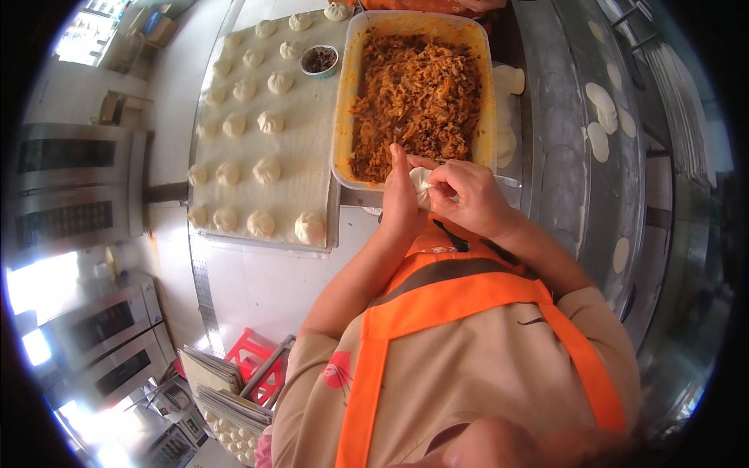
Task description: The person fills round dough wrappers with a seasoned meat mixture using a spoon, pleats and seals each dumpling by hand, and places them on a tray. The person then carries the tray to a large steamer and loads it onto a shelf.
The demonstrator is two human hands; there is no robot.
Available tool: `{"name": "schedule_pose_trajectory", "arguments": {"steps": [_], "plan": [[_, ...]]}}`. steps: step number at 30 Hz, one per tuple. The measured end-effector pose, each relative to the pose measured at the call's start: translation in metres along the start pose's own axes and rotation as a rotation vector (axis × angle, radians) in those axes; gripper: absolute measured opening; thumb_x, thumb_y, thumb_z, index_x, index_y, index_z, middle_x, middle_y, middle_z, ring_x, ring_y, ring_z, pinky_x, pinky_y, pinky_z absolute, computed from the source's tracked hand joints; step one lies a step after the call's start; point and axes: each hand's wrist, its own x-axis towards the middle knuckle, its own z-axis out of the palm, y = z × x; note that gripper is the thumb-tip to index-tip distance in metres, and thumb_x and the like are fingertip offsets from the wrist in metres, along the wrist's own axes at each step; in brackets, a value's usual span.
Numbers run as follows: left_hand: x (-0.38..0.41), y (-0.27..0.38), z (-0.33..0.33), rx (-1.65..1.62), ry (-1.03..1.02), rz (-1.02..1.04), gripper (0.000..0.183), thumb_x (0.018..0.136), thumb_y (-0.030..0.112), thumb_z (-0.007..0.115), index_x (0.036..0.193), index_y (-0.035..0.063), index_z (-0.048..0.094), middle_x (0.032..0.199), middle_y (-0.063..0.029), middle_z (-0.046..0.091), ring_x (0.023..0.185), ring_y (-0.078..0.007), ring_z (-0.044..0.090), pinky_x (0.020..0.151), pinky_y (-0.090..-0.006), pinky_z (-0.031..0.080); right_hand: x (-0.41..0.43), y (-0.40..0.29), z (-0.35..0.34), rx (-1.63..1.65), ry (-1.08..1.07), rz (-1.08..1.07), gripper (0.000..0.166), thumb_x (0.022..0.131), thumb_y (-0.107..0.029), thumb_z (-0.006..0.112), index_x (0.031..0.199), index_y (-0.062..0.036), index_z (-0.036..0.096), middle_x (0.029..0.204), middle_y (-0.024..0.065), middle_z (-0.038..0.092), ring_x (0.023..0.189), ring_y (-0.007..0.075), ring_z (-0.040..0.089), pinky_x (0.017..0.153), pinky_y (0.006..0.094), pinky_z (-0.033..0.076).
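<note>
A white dough bun [421, 186] is cupped in my left hand [402, 196], just over the near rim of the filling tub. My right hand [473, 196] pinches the bun's pleated dough between thumb and fingers. Behind both hands, the plastic tub [492, 117] holds a chopped orange-brown filling [418, 93]. A metal utensil's end [508, 182] shows by my right wrist. To the left, a lined tray [304, 193] carries rows of pleated buns, one of them [309, 227] at its near right corner. A small round container [320, 61] with dark filling stands on the tray beside the tub.
Flat dough rounds [598, 142] lie on the metal worktop [550, 134] at right, and more dough pieces [508, 82] lie beside the tub. Another person's orange garment [409, 4] shows at the far edge. A red plastic stool [254, 357] and stacked trays [213, 371] stand lower left.
</note>
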Motion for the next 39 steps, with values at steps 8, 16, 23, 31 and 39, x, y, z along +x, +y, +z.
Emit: {"name": "schedule_pose_trajectory", "arguments": {"steps": [8, 16, 23, 31, 39], "plan": [[0.012, 0.007, -0.018, -0.071, -0.09, -0.428, 0.061, 0.08, 0.064, 0.033, 0.079, 0.0058, 0.052, 0.071, -0.0047, 0.054, 0.068, -0.0153, 0.055, 0.059, -0.028, 0.046, 0.015, -0.014, -0.027, -0.003, -0.457, 0.057, 0.014, 0.074, -0.007, 0.058, 0.087, -0.0039, 0.057, 0.079, 0.0109, 0.057, 0.073, 0.0271, 0.056, 0.064, 0.0348, 0.045], [-0.006, 0.004, 0.003, -0.065, -0.088, -0.11, 0.061, 0.084, 0.062, 0.027, 0.091, 0.0066, 0.051, 0.072, -0.0055, 0.055, 0.065, -0.0149, 0.055, 0.053, -0.0279, 0.047, 0.011, -0.012, -0.02, -0.187, -0.239, -0.112, 0.01, 0.069, -0.005, 0.06, 0.078, -0.0041, 0.056, 0.075, 0.0092, 0.055, 0.07, 0.0262, 0.056, 0.06, 0.0337, 0.047], [0.001, 0.008, -0.012, -0.149, -0.261, -0.469, 0.071, 0.073, 0.073, 0.028, 0.094, 0.01, 0.053, 0.069, -0.0098, 0.061, 0.057, -0.0235, 0.061, 0.037, -0.028, 0.046, 0.019, -0.013, -0.024, -0.094, -0.273, -0.161, 0.013, 0.065, -0.006, 0.064, 0.077, -0.0054, 0.06, 0.074, 0.0065, 0.054, 0.067, 0.0228, 0.053, 0.06, 0.0311, 0.046], [-0.013, 0.003, -0.026, -0.224, -0.349, -0.335, 0.071, 0.072, 0.074, 0.022, 0.095, 0.0106, 0.044, 0.075, -0.0089, 0.057, 0.058, -0.0261, 0.06, 0.036, -0.0263, 0.044, 0.021, -0.02, -0.028, -0.176, -0.362, -0.214, 0.021, 0.064, -0.004, 0.064, 0.084, -0.0051, 0.061, 0.073, 0.0057, 0.054, 0.068, 0.0217, 0.052, 0.06, 0.0307, 0.044], [-0.022, 0.007, -0.03, -0.275, -0.318, -0.481, 0.071, 0.072, 0.074, 0.024, 0.106, 0.014, 0.044, 0.063, -0.0067, 0.056, 0.049, -0.0234, 0.058, 0.031, -0.0243, 0.039, 0.034, -0.026, -0.018, -0.069, -0.478, -0.218, 0.01, 0.069, -0.005, 0.062, 0.078, -0.0032, 0.058, 0.073, 0.0081, 0.054, 0.068, 0.0237, 0.051, 0.059, 0.0323, 0.043]]}}
